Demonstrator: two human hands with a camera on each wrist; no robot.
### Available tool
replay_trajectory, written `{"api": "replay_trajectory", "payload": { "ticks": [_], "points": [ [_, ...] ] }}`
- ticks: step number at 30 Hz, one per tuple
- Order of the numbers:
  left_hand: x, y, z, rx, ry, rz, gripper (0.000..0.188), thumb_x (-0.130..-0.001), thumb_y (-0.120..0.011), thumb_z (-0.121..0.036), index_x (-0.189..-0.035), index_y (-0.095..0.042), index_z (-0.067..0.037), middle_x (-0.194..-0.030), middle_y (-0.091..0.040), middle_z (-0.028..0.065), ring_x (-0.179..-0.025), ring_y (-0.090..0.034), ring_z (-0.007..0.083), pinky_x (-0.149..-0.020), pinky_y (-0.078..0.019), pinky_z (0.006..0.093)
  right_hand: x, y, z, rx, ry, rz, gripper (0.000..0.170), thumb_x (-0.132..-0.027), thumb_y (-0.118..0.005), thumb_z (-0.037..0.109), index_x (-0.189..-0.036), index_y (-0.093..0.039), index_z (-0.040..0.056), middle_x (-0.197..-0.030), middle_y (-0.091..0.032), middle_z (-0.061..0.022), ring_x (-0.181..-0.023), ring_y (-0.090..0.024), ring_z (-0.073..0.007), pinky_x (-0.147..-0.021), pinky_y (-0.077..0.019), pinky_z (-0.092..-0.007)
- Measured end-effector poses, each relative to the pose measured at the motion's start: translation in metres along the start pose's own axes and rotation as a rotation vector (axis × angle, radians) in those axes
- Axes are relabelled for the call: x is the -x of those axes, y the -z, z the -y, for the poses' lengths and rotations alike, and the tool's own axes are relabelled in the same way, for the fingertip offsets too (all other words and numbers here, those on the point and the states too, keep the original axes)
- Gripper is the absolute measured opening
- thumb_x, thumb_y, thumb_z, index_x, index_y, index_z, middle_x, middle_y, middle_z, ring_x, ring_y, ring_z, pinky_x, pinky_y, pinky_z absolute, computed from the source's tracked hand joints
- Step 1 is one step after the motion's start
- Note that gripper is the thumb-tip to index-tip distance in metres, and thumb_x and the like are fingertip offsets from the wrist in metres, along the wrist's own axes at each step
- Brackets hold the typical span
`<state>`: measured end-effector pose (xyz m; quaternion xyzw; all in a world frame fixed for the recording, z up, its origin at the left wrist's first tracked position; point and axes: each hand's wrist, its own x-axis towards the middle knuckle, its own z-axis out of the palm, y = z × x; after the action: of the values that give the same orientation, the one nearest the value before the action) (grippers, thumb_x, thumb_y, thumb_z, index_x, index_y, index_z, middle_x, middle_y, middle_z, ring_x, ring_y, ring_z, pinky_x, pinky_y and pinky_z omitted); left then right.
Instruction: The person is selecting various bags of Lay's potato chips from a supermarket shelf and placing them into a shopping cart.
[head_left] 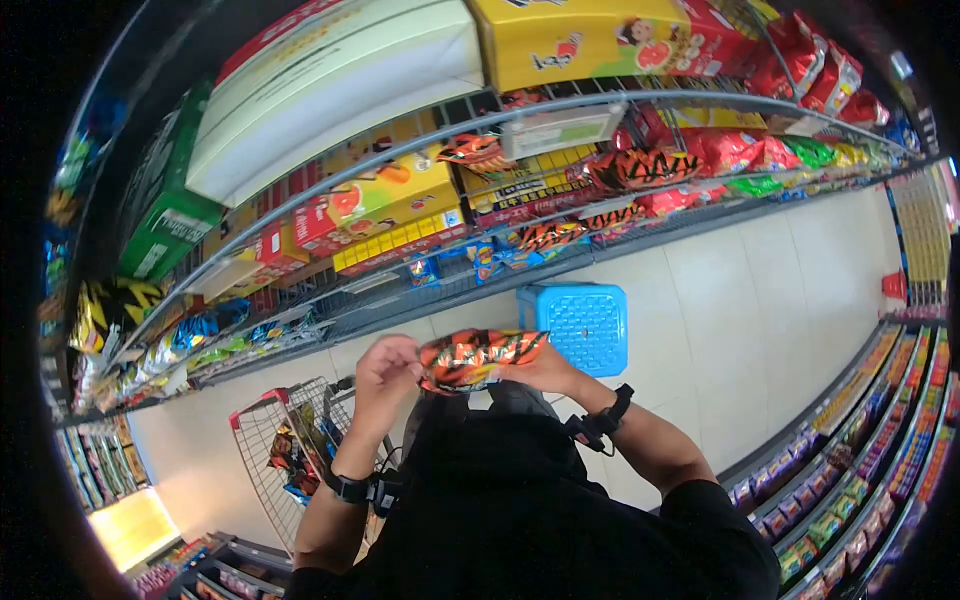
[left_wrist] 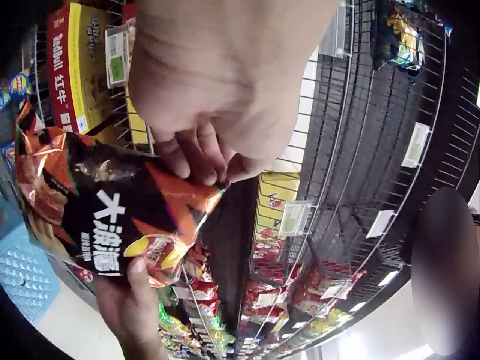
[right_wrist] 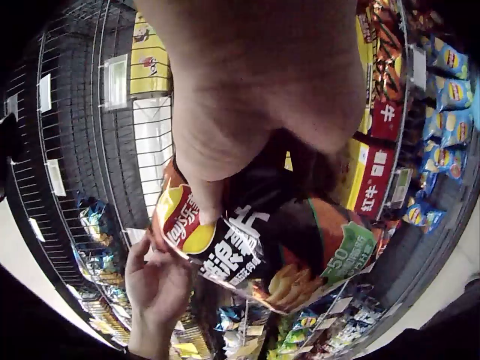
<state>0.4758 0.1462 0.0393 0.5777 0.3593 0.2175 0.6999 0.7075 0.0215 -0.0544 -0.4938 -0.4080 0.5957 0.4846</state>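
A black and orange bag of Lay's chips (head_left: 482, 360) is held up in front of the body, over the floor. My left hand (head_left: 388, 368) pinches its left end, the fingertips at the bag's corner in the left wrist view. At the other end my right hand (head_left: 548, 372) grips the bag; its thumb (right_wrist: 204, 201) lies across the front beside the yellow and red logo, while the other fingers are hidden behind. White lettering, pictured chips and a green patch (right_wrist: 351, 247) marked 50 show on the front.
Ahead runs a wire shelf (head_left: 400, 150) with cartons and snack bags. A blue step stool (head_left: 580, 325) stands on the floor close to the right hand. At the lower left is a shopping cart (head_left: 262, 415) with bags inside. Sweets racks (head_left: 850, 470) curve along the right.
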Motion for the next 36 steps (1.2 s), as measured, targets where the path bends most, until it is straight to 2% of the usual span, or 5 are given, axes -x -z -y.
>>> {"api": "replay_trajectory", "payload": {
  "ticks": [4, 8, 16, 24, 36],
  "points": [
    [0.024, 0.010, 0.002, -0.119, -0.220, -0.118, 0.062, -0.078, -0.069, 0.000, -0.134, -0.042, -0.004, -0.124, -0.054, 0.0074, -0.115, -0.053, 0.0175, -0.099, -0.0405, 0.0344, -0.009, -0.029, 0.029, -0.074, 0.066, 0.071, 0.044, -0.086, -0.071, 0.017, -0.122, -0.055, -0.0022, -0.111, -0.065, -0.0079, -0.100, -0.060, -0.0142, -0.089, -0.0482, -0.0307],
    [0.056, 0.019, 0.004, -0.092, -0.006, 0.002, 0.087, -0.070, -0.078, -0.003, -0.142, -0.028, 0.001, -0.133, -0.049, 0.0114, -0.123, -0.048, 0.0190, -0.105, -0.0378, 0.0358, -0.009, -0.066, 0.038, -0.113, 0.197, -0.040, 0.036, -0.088, -0.069, 0.020, -0.115, -0.059, -0.0012, -0.106, -0.066, -0.0050, -0.094, -0.060, -0.0121, -0.086, -0.0490, -0.0293],
    [0.157, 0.058, 0.076, 0.362, 0.031, -0.375, 0.048, -0.085, -0.067, -0.005, -0.127, -0.047, 0.003, -0.111, -0.062, 0.0097, -0.099, -0.061, 0.0166, -0.088, -0.0503, 0.0311, 0.005, -0.178, 0.014, -0.105, -0.114, 0.154, 0.063, -0.090, -0.067, 0.021, -0.139, -0.034, 0.0010, -0.129, -0.051, -0.0095, -0.115, -0.050, -0.0163, -0.100, -0.0416, -0.0334],
    [0.285, 0.087, 0.140, 0.478, 0.237, -0.390, 0.062, -0.086, -0.069, -0.024, -0.133, -0.038, 0.001, -0.112, -0.059, 0.0098, -0.099, -0.057, 0.0148, -0.086, -0.0476, 0.0300, 0.038, -0.282, -0.044, -0.246, -0.493, 0.163, 0.046, -0.092, -0.064, 0.019, -0.129, -0.045, 0.0000, -0.121, -0.058, -0.0096, -0.108, -0.058, -0.0180, -0.093, -0.0483, -0.0336],
    [0.396, 0.140, 0.169, 0.416, -0.036, -0.578, 0.060, -0.084, -0.070, -0.016, -0.133, -0.040, 0.000, -0.115, -0.058, 0.0074, -0.108, -0.053, 0.0151, -0.097, -0.0422, 0.0322, 0.049, -0.403, -0.063, -0.266, -0.580, 0.327, 0.038, -0.096, -0.057, 0.024, -0.124, -0.050, -0.0010, -0.117, -0.061, -0.0101, -0.104, -0.062, -0.0189, -0.091, -0.0506, -0.0341]
  ]
}}
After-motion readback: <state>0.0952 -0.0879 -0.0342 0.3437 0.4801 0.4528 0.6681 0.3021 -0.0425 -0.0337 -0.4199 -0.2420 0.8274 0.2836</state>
